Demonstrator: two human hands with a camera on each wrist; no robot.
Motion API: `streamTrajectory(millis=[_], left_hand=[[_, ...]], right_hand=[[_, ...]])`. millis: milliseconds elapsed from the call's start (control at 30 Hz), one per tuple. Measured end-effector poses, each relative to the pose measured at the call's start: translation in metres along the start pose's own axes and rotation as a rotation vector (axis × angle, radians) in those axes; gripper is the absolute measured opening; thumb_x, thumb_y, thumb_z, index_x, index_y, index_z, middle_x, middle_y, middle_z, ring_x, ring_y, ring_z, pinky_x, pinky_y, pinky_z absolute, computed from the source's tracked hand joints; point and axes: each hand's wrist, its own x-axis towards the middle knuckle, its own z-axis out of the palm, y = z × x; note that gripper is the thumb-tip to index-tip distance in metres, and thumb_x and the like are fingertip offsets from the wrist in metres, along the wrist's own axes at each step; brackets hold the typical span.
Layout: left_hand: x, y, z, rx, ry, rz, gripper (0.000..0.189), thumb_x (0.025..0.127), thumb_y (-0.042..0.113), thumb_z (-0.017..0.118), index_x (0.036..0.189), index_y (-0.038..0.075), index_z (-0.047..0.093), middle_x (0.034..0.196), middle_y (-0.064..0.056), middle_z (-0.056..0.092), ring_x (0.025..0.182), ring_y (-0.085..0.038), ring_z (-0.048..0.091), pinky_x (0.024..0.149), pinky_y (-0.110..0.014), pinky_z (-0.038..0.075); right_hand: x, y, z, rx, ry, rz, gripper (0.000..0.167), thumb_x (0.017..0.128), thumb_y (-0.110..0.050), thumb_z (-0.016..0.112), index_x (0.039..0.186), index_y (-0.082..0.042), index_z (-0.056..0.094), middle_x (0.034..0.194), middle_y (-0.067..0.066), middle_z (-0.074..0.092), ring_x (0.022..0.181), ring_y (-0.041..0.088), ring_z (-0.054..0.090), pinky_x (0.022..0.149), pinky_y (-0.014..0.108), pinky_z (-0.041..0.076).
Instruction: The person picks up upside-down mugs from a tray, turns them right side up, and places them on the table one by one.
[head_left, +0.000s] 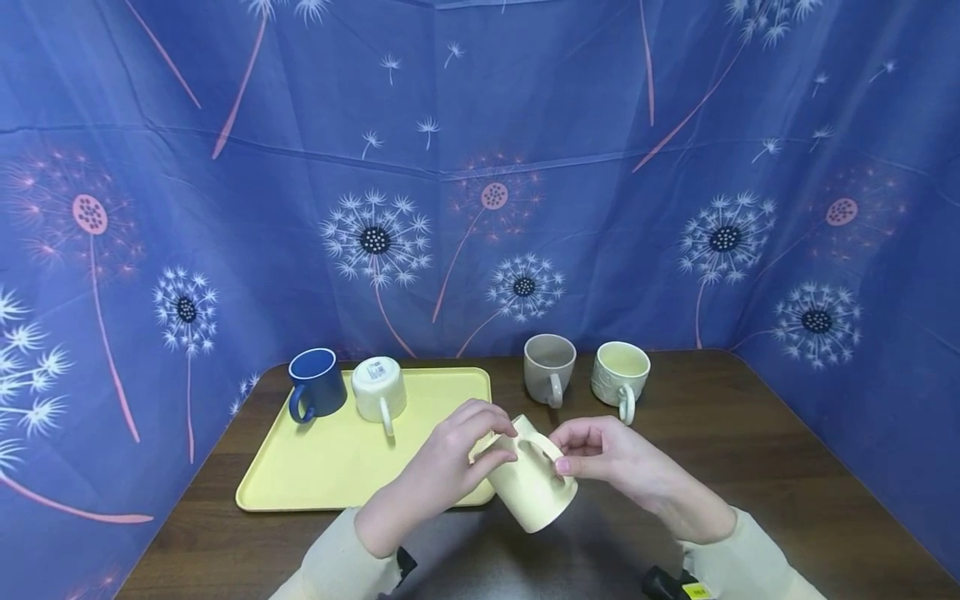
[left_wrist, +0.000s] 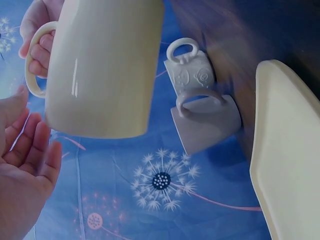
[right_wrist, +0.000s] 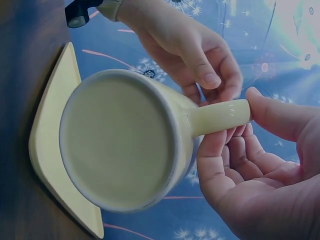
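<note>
A pale yellow mug [head_left: 528, 487] is held tilted over the table, in front of the tray's right edge. My right hand [head_left: 626, 458] pinches its handle between thumb and fingers, as the right wrist view shows, where the round flat end of the mug [right_wrist: 120, 142] faces the camera. My left hand [head_left: 450, 450] is raised at the mug's other end, thumb and fingers spread and loosely bent. In the left wrist view, the fingers of that left hand [left_wrist: 25, 160] are apart from the mug, just beside its handle.
A yellow tray [head_left: 322, 475] bears an upright dark blue mug [head_left: 318, 387] and an upside-down white mug [head_left: 378, 390] with a label on its base. Behind my right hand, a grey mug [head_left: 546, 375] and an embossed cream mug [head_left: 611, 385] stand upright on the wooden table [head_left: 750, 450].
</note>
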Motion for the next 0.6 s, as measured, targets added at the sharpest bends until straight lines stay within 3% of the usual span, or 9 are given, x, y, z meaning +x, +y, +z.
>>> streamTrajectory(millis=[233,467,600], left_hand=[[-0.008,-0.007,-0.005,0.024,0.048,-0.031,0.025,0.078,0.009,0.076,0.099,0.009,0.063,0.098,0.0,0.062,0.096,-0.013,0.059,0.087,-0.021,0.048],[-0.017,-0.007,-0.014,0.028,0.07,-0.162,0.027,0.075,0.009,0.078,0.099,0.01,0.064,0.095,0.002,0.064,0.091,-0.01,0.059,0.08,-0.024,0.051],[-0.021,-0.009,-0.02,0.041,0.103,-0.186,0.028,0.074,0.008,0.078,0.098,0.009,0.064,0.095,0.002,0.065,0.09,-0.011,0.059,0.076,-0.026,0.052]], right_hand=[[-0.008,-0.006,-0.01,-0.043,0.06,-0.021,0.022,0.089,-0.002,0.06,0.102,0.014,0.056,0.091,-0.001,0.066,0.083,0.007,0.062,0.073,0.025,0.052],[-0.018,-0.01,-0.019,-0.019,0.08,-0.081,0.02,0.089,0.001,0.058,0.103,0.015,0.055,0.092,-0.001,0.067,0.083,0.008,0.062,0.075,0.025,0.052],[-0.023,-0.013,-0.025,-0.004,0.098,-0.115,0.018,0.089,0.004,0.055,0.104,0.014,0.055,0.092,-0.001,0.066,0.084,0.008,0.062,0.076,0.025,0.051]])
